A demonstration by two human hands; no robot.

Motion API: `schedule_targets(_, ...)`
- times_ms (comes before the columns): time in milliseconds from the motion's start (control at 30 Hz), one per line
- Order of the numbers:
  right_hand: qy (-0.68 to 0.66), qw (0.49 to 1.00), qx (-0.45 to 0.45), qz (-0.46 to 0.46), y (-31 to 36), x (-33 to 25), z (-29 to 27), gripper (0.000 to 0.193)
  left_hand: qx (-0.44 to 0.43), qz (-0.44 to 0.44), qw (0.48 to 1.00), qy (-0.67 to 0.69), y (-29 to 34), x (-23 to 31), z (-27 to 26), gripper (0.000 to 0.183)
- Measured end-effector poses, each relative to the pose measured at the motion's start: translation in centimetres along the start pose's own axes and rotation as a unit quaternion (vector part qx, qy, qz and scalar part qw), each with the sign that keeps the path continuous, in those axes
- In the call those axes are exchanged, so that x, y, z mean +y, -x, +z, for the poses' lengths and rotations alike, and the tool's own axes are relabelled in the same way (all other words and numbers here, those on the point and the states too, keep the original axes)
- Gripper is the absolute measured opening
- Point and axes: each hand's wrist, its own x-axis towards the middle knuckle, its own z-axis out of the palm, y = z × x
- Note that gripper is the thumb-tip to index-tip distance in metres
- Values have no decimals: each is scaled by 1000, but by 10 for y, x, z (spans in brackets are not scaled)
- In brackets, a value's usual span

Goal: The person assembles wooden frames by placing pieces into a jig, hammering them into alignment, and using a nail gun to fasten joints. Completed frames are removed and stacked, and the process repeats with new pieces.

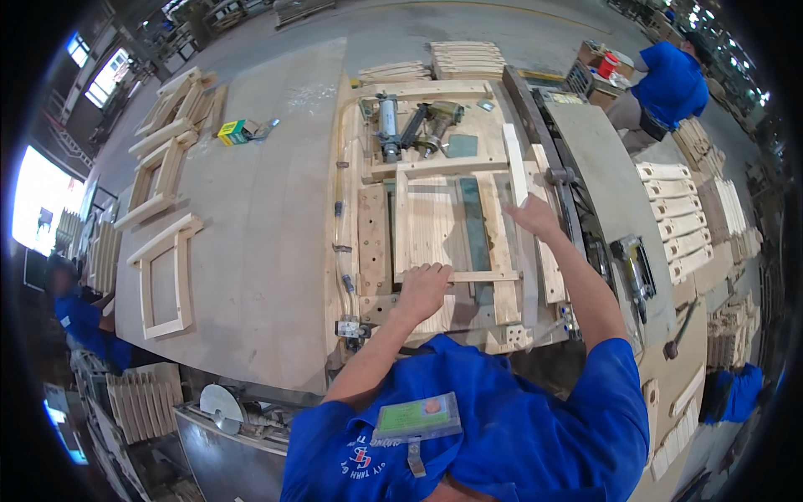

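Note:
A light wooden frame (403, 219) lies in the wooden jig (372, 238) in front of me. My left hand (424, 290) is closed over the left part of its near rail (487, 276), knuckles up. At the frame's right side, a pale wooden bar (515, 161) lies lengthwise, pointing away from me. My right hand (535, 217) is at the near end of this bar, its fingers curled around it and partly hidden. A grey metal strip (529, 284) runs from below that hand toward me.
Beyond the frame lie a nail gun (439, 125) and a silver pneumatic cylinder (388, 125). Assembled wooden frames (159, 289) and a green-yellow box (237, 131) rest on the left tabletop (259, 251). Slotted wooden pieces (677, 222) are stacked right. Co-workers (673, 84) are nearby.

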Motion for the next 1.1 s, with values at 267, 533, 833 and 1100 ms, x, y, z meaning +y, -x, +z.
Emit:
schedule_targets(267, 5, 1000, -14, -18, -48, 22, 65, 74, -30, -66, 997, -16, 3, -8, 25, 19)
schedule_targets(533, 63, 995, 66, -36, -36, 24, 81, 69, 12, -79, 997, -16, 10, 1, 39, 24)
schedule_targets(833, 171, 901, 0, -398, 96, 10, 124, 29, -26, -96, 995, -7, 19, -4, 36, 28)
schedule_targets(1100, 92, 911, 91, -391, 121, 16, 134, 26, 202, -56, 977, -43, 88, -26, -53, 35)
